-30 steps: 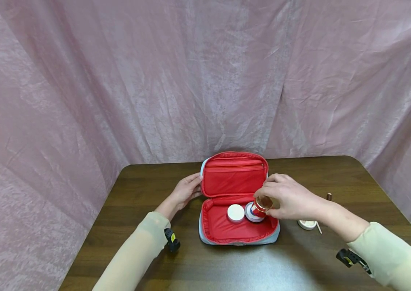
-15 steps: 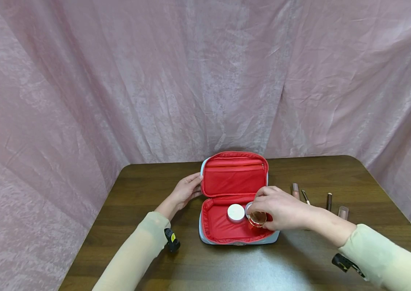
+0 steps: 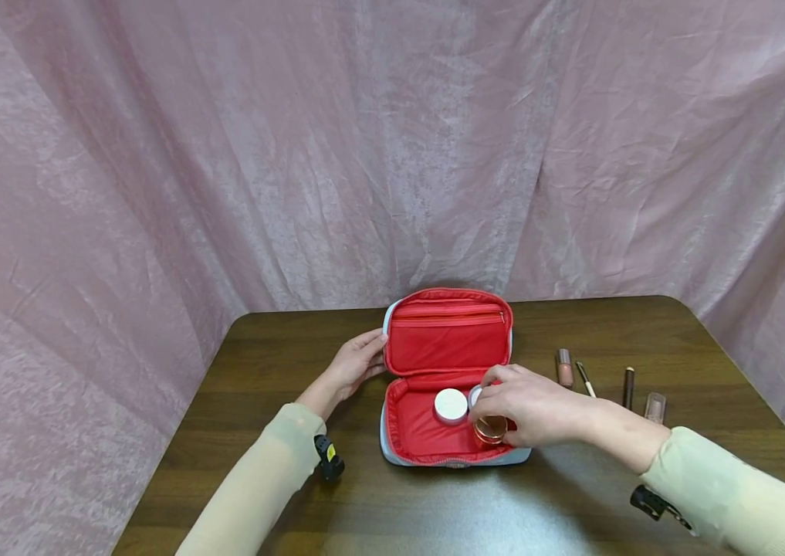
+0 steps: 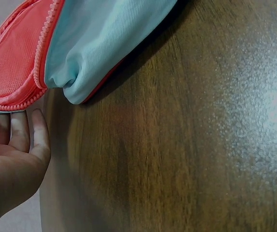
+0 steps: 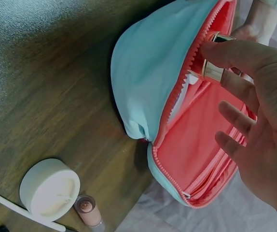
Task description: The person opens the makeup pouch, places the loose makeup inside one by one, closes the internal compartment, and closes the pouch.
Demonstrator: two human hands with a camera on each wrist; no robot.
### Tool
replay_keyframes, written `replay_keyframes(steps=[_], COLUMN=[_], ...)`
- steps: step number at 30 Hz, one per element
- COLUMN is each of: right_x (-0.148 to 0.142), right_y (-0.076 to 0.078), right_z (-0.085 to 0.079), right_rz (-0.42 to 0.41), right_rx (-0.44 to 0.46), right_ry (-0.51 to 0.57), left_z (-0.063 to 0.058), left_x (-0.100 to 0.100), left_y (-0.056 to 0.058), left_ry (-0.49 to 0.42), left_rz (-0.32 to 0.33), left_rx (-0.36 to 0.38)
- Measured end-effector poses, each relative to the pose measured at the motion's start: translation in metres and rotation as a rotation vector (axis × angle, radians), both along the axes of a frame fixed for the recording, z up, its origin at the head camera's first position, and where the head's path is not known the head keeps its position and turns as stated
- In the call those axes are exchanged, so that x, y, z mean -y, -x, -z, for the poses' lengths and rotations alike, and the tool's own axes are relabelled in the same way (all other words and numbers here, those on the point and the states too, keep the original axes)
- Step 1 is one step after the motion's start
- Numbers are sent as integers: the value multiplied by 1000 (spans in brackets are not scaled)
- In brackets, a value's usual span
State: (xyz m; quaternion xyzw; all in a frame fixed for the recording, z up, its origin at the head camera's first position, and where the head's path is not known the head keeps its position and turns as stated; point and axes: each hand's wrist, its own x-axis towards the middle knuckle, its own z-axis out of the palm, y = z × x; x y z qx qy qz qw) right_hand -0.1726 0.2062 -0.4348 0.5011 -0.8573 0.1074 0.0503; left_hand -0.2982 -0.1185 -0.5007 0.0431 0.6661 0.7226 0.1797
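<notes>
An unzipped light-blue cosmetic bag [image 3: 420, 448] with a red lining stands on the table, its lid raised at the back. My left hand [image 3: 353, 364] holds the lid's left edge, thumb in front and fingers behind. Inside the bag's right half, my right hand [image 3: 534, 405] grips a red jar [image 3: 491, 430] with a gold-rimmed top between thumb and fingers. In the right wrist view, the jar's gold band [image 5: 212, 71] shows beside the thumb. A white-lidded jar [image 3: 451, 406] sits in the middle of the bag. Another white-lidded jar [image 3: 474, 396] is partly hidden by my right fingers.
Right of the bag lie a pinkish lip gloss tube [image 3: 564, 369], a thin brush [image 3: 585, 380], a dark pencil-like stick [image 3: 628, 386] and a clear-capped tube [image 3: 654, 405]. A round white container [image 5: 49, 191] and white stick [image 5: 27, 213] show in the right wrist view. Pink curtain [image 3: 392, 154] hangs behind.
My right hand has brought the red jar down and toward me, from above the right white-lidded jar to the bag's front right. My left hand stays on the lid.
</notes>
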Motion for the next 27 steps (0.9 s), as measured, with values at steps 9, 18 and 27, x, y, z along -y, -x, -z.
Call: replay_keyframes(steps=[9,18,27], right_x=[1,0,3], right_y=[0,-1,-5], right_z=[4,6,5], right_rz=[-19,2,30], right_rx=[-20,27,49], right_ry=[-20,-55,-74], left_z=[0,0,1], left_x=[0,0,0], left_y=[0,0,0], left_ry=[4,-8,1], left_rz=[-1,3,8], left_rx=[-5,-2,0])
